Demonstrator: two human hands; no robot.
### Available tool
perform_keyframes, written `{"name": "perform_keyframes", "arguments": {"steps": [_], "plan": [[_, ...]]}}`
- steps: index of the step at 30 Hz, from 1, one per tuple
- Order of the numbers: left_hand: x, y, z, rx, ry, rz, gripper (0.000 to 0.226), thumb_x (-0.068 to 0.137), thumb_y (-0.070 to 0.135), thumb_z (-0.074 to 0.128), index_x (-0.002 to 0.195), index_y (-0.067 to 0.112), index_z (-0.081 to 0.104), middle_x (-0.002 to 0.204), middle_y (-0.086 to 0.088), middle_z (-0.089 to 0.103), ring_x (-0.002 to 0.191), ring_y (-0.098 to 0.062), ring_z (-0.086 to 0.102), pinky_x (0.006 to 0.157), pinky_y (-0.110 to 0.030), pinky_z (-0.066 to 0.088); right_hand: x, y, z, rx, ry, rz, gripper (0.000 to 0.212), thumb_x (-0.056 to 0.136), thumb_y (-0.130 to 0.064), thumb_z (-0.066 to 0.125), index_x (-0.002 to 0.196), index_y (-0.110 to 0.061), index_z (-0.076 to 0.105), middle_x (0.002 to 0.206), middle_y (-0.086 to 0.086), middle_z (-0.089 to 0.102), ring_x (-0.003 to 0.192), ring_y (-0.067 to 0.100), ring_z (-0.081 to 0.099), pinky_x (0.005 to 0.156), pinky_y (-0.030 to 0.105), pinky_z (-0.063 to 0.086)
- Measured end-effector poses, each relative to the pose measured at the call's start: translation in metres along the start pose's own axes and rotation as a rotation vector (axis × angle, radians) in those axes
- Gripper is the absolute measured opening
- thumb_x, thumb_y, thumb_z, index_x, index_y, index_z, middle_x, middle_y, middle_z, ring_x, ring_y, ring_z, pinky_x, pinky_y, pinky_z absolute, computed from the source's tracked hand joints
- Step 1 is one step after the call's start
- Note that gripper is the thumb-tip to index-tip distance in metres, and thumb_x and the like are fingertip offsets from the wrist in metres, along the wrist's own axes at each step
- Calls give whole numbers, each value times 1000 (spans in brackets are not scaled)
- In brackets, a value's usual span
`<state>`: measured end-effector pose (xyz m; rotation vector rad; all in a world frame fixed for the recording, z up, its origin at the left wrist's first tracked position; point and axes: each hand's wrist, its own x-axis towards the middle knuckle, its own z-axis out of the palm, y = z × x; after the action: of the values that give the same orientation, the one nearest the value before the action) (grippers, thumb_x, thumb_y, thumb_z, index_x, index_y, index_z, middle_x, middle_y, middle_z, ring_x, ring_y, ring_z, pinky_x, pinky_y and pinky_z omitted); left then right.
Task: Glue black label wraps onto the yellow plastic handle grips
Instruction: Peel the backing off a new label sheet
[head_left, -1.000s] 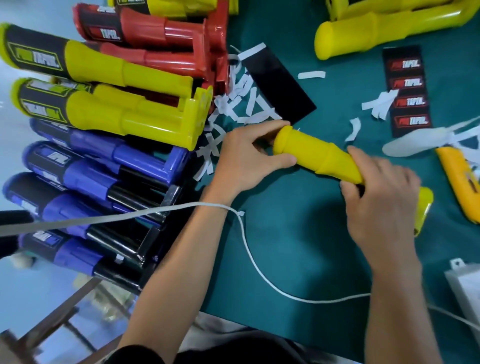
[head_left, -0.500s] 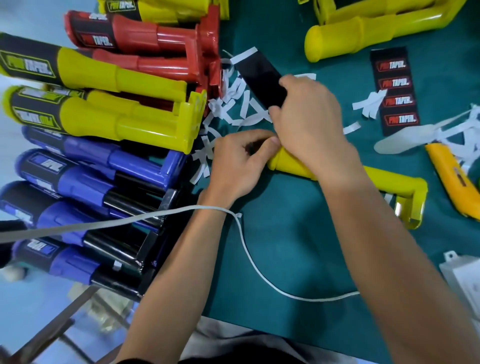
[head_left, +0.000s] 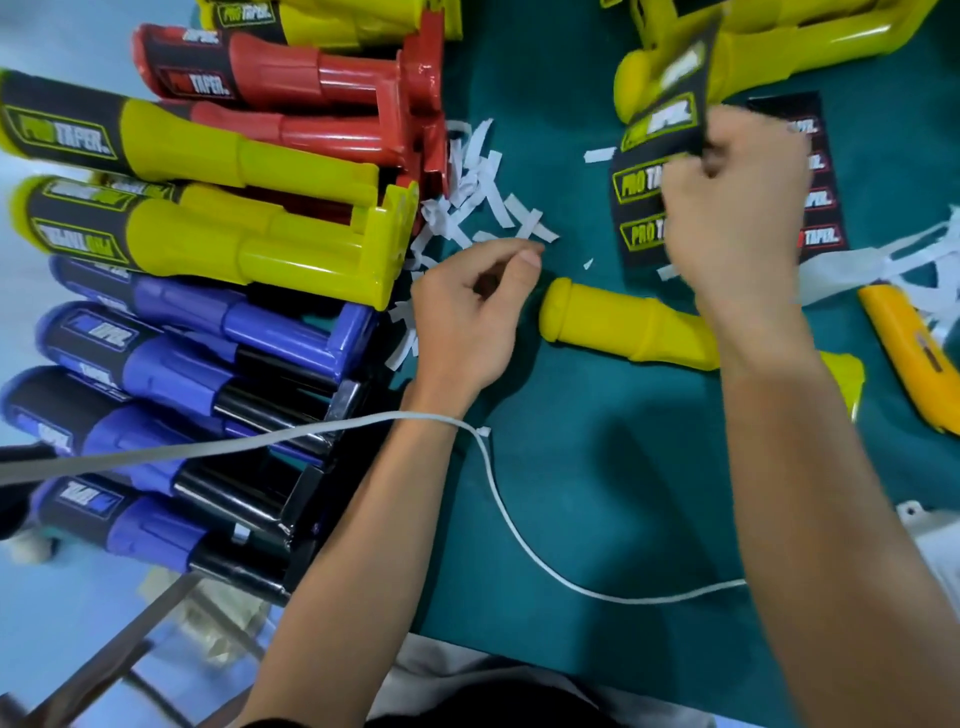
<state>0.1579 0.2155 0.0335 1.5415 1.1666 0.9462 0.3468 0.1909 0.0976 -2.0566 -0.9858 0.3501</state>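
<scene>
A bare yellow handle grip (head_left: 613, 322) lies on the green mat (head_left: 597, 467), its rounded end pointing left. My right hand (head_left: 737, 208) hovers just beyond it and is shut on a black label wrap (head_left: 660, 135) with yellow-green PRO TAPER print. The wrap's upper part bends up off the mat and is blurred. My left hand (head_left: 467, 317) is left of the grip's end and not touching it. Its thumb and forefinger are pinched together beside the white paper strips, and I see nothing clearly between them.
Finished yellow (head_left: 208, 156), red (head_left: 311, 78) and blue (head_left: 197, 332) grips are stacked at the left. White paper scraps (head_left: 467, 197) lie beside them. A red-print label sheet (head_left: 823, 197), a yellow utility knife (head_left: 909, 353), bare yellow grips (head_left: 779, 47) and a white cord (head_left: 519, 535) share the mat.
My left hand has let go of the grip's end. My right hand has moved right and lifted a black label wrap; its printed side now shows.
</scene>
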Motion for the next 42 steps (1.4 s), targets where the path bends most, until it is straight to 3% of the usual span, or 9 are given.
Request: {"name": "perform_keyframes", "arguments": {"steps": [4, 10, 16, 24, 27, 30, 33, 36, 42], "plan": [[-11, 11, -5, -57, -73, 165, 26, 95, 28, 66, 101, 7, 80, 93, -3, 78, 89, -20, 73, 76, -33, 55, -74, 9, -34, 511, -148, 0, 46, 79, 7, 49, 80, -32, 73, 65, -24, 67, 58, -7, 60, 52, 12, 49], [-33, 20, -2, -189, -393, 206, 54, 96, 62, 61, 102, 11, 79, 81, -13, 73, 68, -38, 61, 59, -51, 47, -130, 52, -31, 624, -306, 61, 45, 78, 12, 47, 81, -22, 77, 66, -17, 62, 59, 1, 48, 44, 29, 43], [-36, 21, 14, -337, -439, -35, 19, 87, 7, 75, 105, 11, 77, 84, -15, 75, 72, -25, 63, 56, -48, 52, -128, 66, -25, 630, -703, 146, 21, 85, 3, 57, 87, -6, 76, 88, -4, 79, 77, 8, 70, 68, 24, 56], [-34, 18, 14, -319, -657, -172, 19, 89, 3, 70, 106, 8, 79, 83, 5, 78, 73, -9, 70, 65, -24, 56, -119, 61, -22, 749, -165, 242, 13, 84, -24, 71, 73, -31, 74, 58, -4, 64, 48, 11, 54, 50, 21, 45], [-34, 21, 14, -427, -671, -188, 22, 89, 15, 65, 87, -3, 78, 81, -6, 75, 72, -19, 67, 62, -23, 49, -118, 62, -22, 848, -234, 380, 14, 90, -17, 65, 78, -19, 72, 61, 1, 63, 47, 14, 51, 48, 22, 44], [-32, 27, 12, -562, -631, -248, 34, 84, 21, 54, 101, 13, 82, 89, -5, 77, 73, -16, 67, 60, -20, 47, -119, 65, -22, 1088, -437, 557, 33, 96, -19, 57, 106, 11, 65, 98, 34, 64, 78, 54, 52, 78, 53, 52], [-30, 28, 13, -428, -720, -58, 38, 90, 6, 63, 128, 6, 69, 114, -5, 71, 88, -14, 63, 78, -24, 49, -125, 59, -18, 1113, -557, 597, 32, 95, -21, 57, 111, 1, 74, 109, 28, 62, 92, 40, 52, 81, 41, 45], [-32, 25, 13, -374, -759, 93, 18, 87, -3, 73, 105, 0, 71, 115, -15, 67, 96, -33, 68, 92, -31, 51, -127, 52, -14, 1060, -621, 513, 25, 95, -17, 56, 86, -15, 79, 75, 7, 71, 64, 14, 63, 61, 21, 50], [-37, 31, 13, -387, -471, -49, 4, 83, -7, 75, 86, -5, 76, 64, -13, 70, 48, -20, 59, 48, -26, 44, -132, 52, -16, 711, -344, 297, 31, 97, -29, 62, 84, -3, 72, 74, 14, 69, 68, 19, 57, 66, 36, 45]]}}
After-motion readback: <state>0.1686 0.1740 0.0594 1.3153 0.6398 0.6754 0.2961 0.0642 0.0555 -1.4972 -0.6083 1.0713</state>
